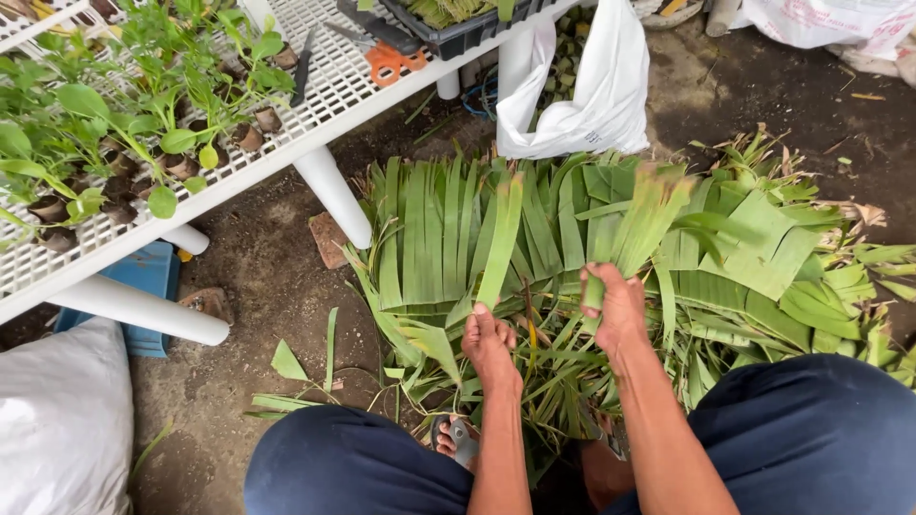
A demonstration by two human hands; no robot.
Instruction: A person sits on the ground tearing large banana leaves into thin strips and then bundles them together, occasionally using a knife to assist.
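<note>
Now the work in hand looks like sorting cut leaf strips: the left hand (489,345) is closed around the base of a single long, flat green leaf strip (500,240) that stands up and away from the person, while the right hand (615,307) is clenched on the lower ends of a fanned bundle of green leaf strips (641,217), its tips blurred. Both sit just above the broad heap of flat, ribbon-like green leaves (439,229) spread on the dark earthen floor (277,277) between the person's knees in dark blue trousers (811,429). Judging from the grips, the next move calls for bringing the single strip alongside the bundle with its ends level, without creasing the smooth, pliant blades. To the left stands a white perforated plastic bench (334,86) on round white legs, carrying small brown pots of green seedlings (172,143) and orange-handled scissors (391,59); a white plastic bag (582,95) hangs beside it.
</note>
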